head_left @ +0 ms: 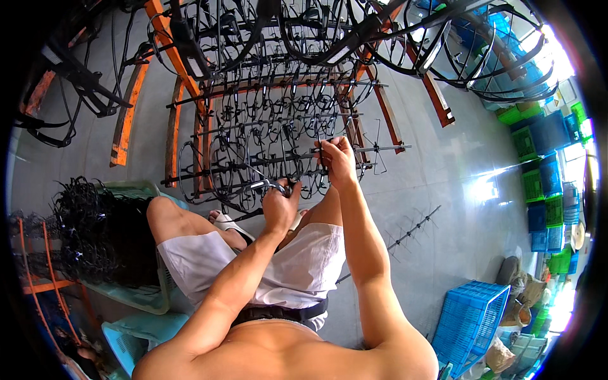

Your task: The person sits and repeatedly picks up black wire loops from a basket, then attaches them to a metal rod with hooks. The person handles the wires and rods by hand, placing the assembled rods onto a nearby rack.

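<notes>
My left hand is curled closed around a black looped piece with a pale shiny section, low in front of the rack. Farther forward and to the right, my right hand pinches a thin dark strip beside a horizontal metal rod. The fingers partly cover the strip, and whether it is joined to the left hand's piece I cannot tell. Rows of similar black looped pieces hang from the rods ahead of both hands.
Orange rack posts stand ahead. A pale green crate heaped with black strips is at my left, near a turquoise stool. A spiked rod lies right; a blue crate stands behind it. Stacked crates line the right.
</notes>
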Tool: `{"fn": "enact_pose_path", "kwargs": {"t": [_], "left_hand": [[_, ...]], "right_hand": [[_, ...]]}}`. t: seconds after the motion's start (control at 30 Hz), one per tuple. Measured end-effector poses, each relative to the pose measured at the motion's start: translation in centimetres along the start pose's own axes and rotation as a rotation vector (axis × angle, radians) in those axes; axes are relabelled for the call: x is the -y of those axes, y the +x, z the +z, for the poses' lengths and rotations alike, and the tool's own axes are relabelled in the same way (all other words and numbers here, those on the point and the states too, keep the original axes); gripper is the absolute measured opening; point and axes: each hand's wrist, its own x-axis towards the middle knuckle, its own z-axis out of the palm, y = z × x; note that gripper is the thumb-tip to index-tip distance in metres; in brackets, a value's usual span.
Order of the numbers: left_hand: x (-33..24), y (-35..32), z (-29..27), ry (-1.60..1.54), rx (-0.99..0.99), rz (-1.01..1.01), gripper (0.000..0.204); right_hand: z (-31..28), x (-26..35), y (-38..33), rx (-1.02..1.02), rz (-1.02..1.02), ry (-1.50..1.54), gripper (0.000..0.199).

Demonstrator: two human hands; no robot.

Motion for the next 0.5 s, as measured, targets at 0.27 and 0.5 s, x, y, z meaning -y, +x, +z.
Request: {"fn": "enact_pose_path", "kwargs": {"t": [0.27,0.5], "left_hand": [[0.1,0.3,0.1,-0.063,-0.008,0.065,0.022],[0.0,1.3,0.3,-0.080,-0.017,0.008,0.024]], "right_hand": [[0.2,-0.2,-0.4,-0.002,-0.062,0.040,0.021],[0.2,1.5,-2.1,-0.008,0.022,-0.132,0.021]]}}
